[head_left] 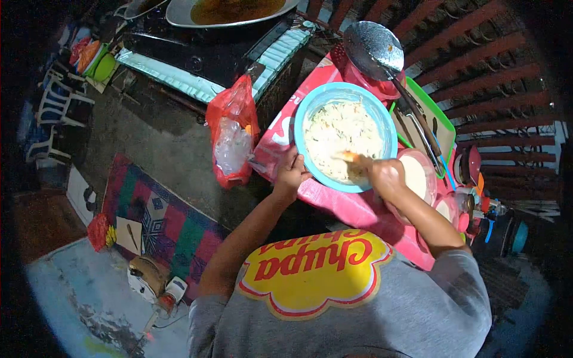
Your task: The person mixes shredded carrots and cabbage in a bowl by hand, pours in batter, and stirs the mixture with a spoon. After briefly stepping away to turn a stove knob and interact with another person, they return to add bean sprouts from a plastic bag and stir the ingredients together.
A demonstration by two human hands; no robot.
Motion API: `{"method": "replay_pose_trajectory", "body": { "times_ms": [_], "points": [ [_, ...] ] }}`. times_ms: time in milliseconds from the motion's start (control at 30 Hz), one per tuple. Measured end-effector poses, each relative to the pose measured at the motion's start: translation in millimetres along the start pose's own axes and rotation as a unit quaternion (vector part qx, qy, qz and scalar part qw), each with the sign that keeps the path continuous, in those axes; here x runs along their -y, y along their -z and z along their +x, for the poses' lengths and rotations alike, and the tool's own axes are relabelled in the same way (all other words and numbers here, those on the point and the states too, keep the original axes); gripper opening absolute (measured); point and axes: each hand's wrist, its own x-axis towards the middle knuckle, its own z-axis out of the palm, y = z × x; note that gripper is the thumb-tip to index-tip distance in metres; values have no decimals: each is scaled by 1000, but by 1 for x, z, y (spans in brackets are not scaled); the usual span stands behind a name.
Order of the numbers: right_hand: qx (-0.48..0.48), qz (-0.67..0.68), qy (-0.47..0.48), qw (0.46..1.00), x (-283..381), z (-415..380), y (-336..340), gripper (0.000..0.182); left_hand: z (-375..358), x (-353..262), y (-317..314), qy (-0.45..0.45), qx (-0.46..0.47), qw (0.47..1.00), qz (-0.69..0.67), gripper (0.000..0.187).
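A light blue basin [303,156] on the table holds a pale, thick batter [343,134] flecked with green and orange shreds. My left hand [290,176] grips the basin's near left side, fingers on the outer wall and thumb close to the rim. Over the near right part of the batter, my right hand [386,177] is closed around an orange-tan utensil [347,156], blurred, its tip in the mixture. I cannot tell the utensil's exact kind. Close by my right forearm, a clear tub [415,176] of creamy white liquid sits partly hidden.
A pink cloth [334,200] covers the table. Behind the basin, a perforated metal skimmer [375,51] rests over a red container [382,89]. Tongs [427,134] lie on a green-rimmed tray [446,113]. A red plastic bag [239,98] hangs left; a pan of oil [233,11] stands beyond.
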Motion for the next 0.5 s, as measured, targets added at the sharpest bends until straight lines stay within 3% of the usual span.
{"method": "replay_pose_trajectory", "body": {
  "times_ms": [67,200,233,333,367,500],
  "points": [
    [-7,35,-35,999,-6,21,-22,23,3,2,-4,36,-77,996,15,27],
    [-26,4,-103,994,-22,34,-1,22,11,7,7,40,-36,999,0,26],
    [-2,16,-150,989,-22,34,19,22,11,8,8,44,-32,999,1,25],
    [61,10,-201,978,-18,40,-9,22,9,0,5,53,-29,998,12,23],
    [86,3,-178,980,-9,45,-32,23,11,0,6,58,-23,998,12,26],
    [42,61,-115,991,19,20,5,22,11,-4,8,71,-16,997,34,29]
  ]
}}
